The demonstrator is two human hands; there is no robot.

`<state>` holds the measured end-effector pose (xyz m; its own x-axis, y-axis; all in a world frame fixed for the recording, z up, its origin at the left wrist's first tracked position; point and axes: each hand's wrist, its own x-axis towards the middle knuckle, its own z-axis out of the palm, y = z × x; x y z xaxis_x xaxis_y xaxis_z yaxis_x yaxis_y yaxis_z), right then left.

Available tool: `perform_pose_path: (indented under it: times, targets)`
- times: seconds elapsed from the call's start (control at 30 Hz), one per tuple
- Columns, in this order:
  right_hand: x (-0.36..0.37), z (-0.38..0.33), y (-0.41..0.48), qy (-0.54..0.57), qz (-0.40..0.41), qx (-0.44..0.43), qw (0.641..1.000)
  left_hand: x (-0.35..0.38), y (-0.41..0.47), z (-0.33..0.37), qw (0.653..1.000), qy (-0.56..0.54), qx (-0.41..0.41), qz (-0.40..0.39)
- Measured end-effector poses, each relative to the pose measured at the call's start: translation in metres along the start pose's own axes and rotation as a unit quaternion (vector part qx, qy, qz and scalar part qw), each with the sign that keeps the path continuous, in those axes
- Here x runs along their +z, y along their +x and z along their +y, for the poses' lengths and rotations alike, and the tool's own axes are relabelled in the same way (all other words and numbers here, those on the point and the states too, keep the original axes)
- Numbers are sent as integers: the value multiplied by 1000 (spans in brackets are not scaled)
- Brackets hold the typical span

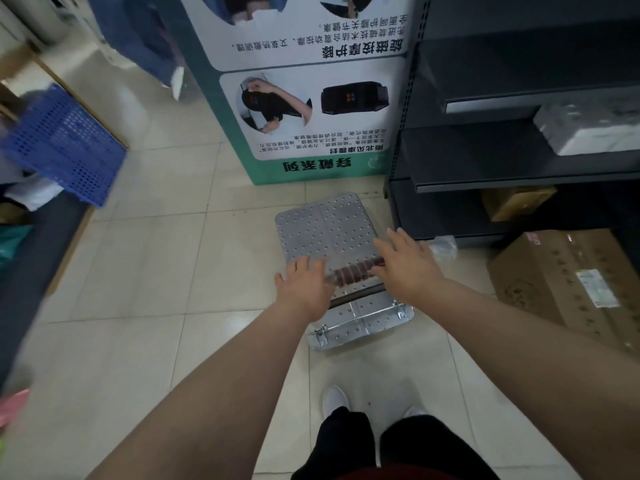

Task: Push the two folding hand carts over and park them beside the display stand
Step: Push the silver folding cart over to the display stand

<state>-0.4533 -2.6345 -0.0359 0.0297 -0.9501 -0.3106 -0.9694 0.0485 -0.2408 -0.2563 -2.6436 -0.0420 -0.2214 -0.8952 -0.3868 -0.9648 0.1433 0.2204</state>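
Observation:
One folding hand cart [325,230] with a perforated silver deck stands on the tiled floor, its front edge close to the green-and-white display stand [304,109]. Its handle [353,271], with a black and red ribbed grip, runs across the near end. My left hand [304,285] and my right hand [405,265] hover over the two ends of the handle with fingers spread, not clasping it. Only this one cart is in view.
Dark metal shelving [519,161] stands right of the cart, with a cardboard box [575,285] on the floor beside it. A blue perforated crate [65,147] sits at the left. My feet [336,400] stand behind the cart on bare tiles.

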Motion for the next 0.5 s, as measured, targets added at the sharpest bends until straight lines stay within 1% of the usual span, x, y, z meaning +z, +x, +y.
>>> perform_pose_path:
  times: [0.1, 0.23, 0.37, 0.43, 0.5]
  targets:
    - [4, -18, -2, -26, -11, -56, 998, -1, -23, -16, 1000, 10, -26, 12]
    - [10, -43, -11, -57, -49, -150, 986, 1, -63, -31, 996, 13, -91, 18]
    - [19, -60, -32, -121, -85, -230, 962, 19, -116, -30, 980, -17, -194, 30]
    - [23, -64, -52, -135, -92, -273, 948, 35, -150, -21, 967, -32, -251, 34]
    - [28, -64, -77, -154, -94, -330, 927, 54, -189, -8, 952, -44, -302, 32]
